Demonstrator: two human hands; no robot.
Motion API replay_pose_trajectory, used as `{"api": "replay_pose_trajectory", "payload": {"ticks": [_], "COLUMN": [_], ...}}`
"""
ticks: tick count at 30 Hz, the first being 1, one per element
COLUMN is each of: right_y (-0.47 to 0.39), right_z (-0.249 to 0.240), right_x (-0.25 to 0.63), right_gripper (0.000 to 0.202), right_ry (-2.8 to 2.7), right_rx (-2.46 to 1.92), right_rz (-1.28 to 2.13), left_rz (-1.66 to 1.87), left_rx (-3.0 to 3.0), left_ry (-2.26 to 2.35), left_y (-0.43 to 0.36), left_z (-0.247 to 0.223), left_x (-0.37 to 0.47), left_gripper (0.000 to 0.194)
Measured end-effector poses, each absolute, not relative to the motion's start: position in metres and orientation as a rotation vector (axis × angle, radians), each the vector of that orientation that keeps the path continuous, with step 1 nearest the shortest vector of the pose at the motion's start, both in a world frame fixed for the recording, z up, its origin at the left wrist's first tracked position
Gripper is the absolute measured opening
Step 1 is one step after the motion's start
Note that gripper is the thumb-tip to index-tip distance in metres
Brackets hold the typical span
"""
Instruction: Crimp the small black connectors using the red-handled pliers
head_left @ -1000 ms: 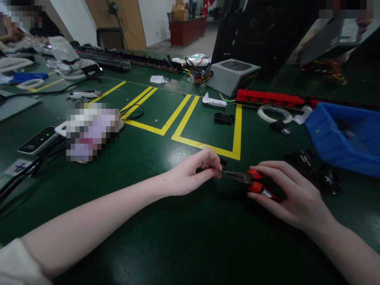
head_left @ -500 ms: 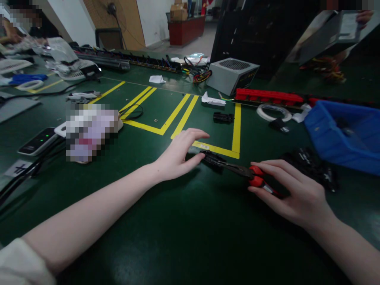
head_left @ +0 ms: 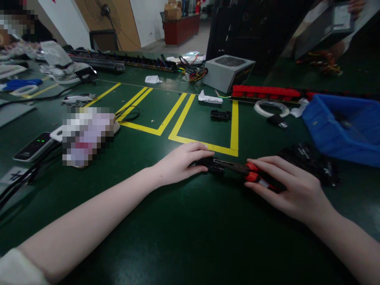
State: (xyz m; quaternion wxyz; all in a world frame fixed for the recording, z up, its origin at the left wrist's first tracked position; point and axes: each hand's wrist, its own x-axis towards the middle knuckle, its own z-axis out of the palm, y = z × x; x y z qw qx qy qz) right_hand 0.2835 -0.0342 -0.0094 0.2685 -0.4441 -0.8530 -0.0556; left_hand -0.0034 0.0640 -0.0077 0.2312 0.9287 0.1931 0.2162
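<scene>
My right hand (head_left: 292, 186) is closed around the red handles of a pair of needle-nose pliers (head_left: 234, 166). The jaws point left and reach onto a small black plastic part (head_left: 216, 168) low over the green table. Thumb and fingers of my left hand (head_left: 190, 160) close on the left end of that black part, hiding some of it. Whether the jaws are clamped on the part or only touch it, I cannot tell. A similar black part (head_left: 221, 115) lies farther off, inside a yellow-taped rectangle (head_left: 234, 130).
Right of my hand lie several black parts in a pile (head_left: 311, 158) and a blue bin (head_left: 350, 138). Behind stand a grey power supply (head_left: 227, 73) and a red strip (head_left: 265, 92). At left are a phone-like object (head_left: 89, 134), a black-and-white device (head_left: 32, 147) and cables. A person's hand (head_left: 356, 8) holds another power supply.
My left hand has come down and closed its fingers on the black part, where before they were spread with only the thumb at it. The view has shifted slightly.
</scene>
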Motion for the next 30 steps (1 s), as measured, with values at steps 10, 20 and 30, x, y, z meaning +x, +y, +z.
{"api": "replay_pose_trajectory", "payload": {"ticks": [10, 20, 30], "right_y": [-0.035, -0.035, -0.0338], "right_z": [-0.0081, -0.0087, -0.0084], "right_x": [0.2829, 0.2856, 0.2845], "right_gripper": [0.042, 0.043, 0.041], "right_ry": [-2.333, -2.331, -2.366], "right_rx": [-1.145, -1.129, -1.123], "right_rz": [-0.094, -0.036, -0.038], "left_rz": [0.727, 0.77, 0.763], "left_rx": [2.534, 2.552, 2.541], "left_ry": [0.39, 0.332, 0.329], "left_y": [0.0593, 0.0586, 0.0578], "left_z": [-0.0033, -0.0043, -0.0033], "left_x": [-0.006, -0.0058, -0.0049], "left_gripper": [0.022, 0.021, 0.018]}}
